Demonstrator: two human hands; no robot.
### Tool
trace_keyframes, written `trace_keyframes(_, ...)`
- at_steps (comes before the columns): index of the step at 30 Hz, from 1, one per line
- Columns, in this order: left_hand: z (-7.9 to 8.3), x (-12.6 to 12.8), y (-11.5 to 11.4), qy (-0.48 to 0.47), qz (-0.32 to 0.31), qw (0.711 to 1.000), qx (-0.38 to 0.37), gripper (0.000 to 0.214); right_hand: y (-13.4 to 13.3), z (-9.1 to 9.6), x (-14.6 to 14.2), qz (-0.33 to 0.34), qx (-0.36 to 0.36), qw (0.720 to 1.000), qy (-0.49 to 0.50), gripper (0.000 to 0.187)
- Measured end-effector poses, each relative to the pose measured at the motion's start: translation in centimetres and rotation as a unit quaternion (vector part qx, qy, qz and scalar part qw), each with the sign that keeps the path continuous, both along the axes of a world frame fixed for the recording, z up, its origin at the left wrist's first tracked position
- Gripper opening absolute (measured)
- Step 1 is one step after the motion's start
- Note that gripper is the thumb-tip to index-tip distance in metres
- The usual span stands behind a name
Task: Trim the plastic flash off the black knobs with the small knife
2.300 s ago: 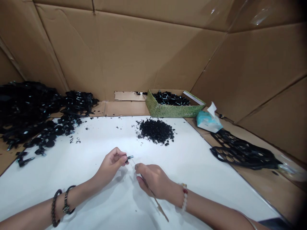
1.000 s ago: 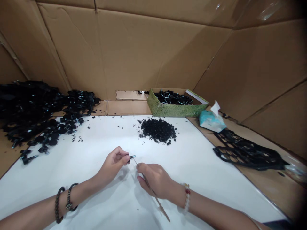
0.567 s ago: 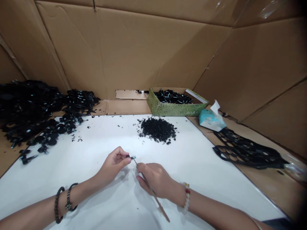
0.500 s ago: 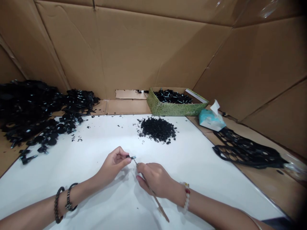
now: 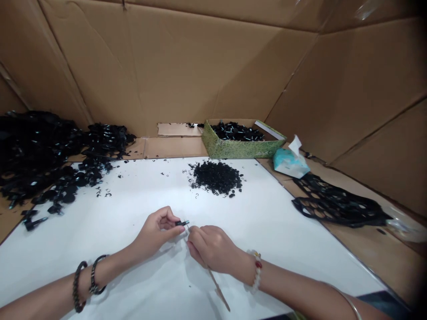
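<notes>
at left, a glossy black heap (image 5: 36, 140) likely awaits work; the green patterned box (image 5: 240, 150), upper centre, holds perhaps finished pieces (image 5: 235, 132). mid-frame, the right hand (image 5: 213, 246) clasps a thin brown tool (image 5: 218, 290); the left hand (image 5: 155, 231) pinches one metal-tipped black part (image 5: 182, 223), seemingly unfinished.

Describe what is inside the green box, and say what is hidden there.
Inside the green box lies a heap of small black parts, several with shiny pins. Only the upper layer shows; the front wall and the heap hide whatever lies deeper.
</notes>
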State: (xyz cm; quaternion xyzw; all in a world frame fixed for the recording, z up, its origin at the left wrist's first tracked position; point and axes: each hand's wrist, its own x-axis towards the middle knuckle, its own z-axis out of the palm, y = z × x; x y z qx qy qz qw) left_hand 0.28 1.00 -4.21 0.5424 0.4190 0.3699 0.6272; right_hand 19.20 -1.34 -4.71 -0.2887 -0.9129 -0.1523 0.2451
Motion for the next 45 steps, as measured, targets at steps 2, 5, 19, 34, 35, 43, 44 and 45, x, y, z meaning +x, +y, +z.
trace_keyframes(2, 0.07, 0.05, 0.02, -0.007, 0.003, 1.000, -0.007, 0.028, 0.00, 0.00, 0.10, 0.013, 0.004, 1.000, 0.013, 0.015)
trace_keyframes(5, 0.13, 0.08, 0.14, -0.015, 0.014, 1.000, -0.016, 0.029, 0.02, 0.06, 0.25, 0.031, 0.005, 0.999, 0.030, 0.014)
trace_keyframes(19, 0.48, 0.02, 0.20, -0.001, 0.024, 1.000, -0.015, 0.026, 0.01, 0.17, 0.31, 0.032, -0.015, 0.998, 0.043, 0.015)
trace_keyframes(34, 0.28, 0.05, 0.18, -0.018, 0.024, 0.999, -0.021, 0.029, 0.04, -0.16, 0.39, 0.018, -0.012, 1.000, 0.012, 0.017)
trace_keyframes(35, 0.27, 0.04, 0.20, -0.018, 0.024, 0.999, -0.021, 0.029, 0.06, -0.15, 0.37, 0.015, -0.010, 1.000, 0.009, 0.017)
trace_keyframes(43, 0.37, 0.01, 0.46, -0.020, 0.022, 0.999, -0.014, 0.028, 0.06, -0.05, 0.14, 0.002, -0.005, 1.000, -0.007, 0.021)
trace_keyframes(44, 0.41, 0.02, 0.48, -0.020, 0.022, 0.999, -0.018, 0.029, 0.05, -0.02, 0.13, 0.001, -0.008, 1.000, -0.008, 0.021)
trace_keyframes(45, 0.43, 0.02, 0.49, -0.020, 0.022, 0.999, -0.021, 0.029, 0.04, 0.00, 0.13, 0.000, -0.011, 1.000, -0.009, 0.022)
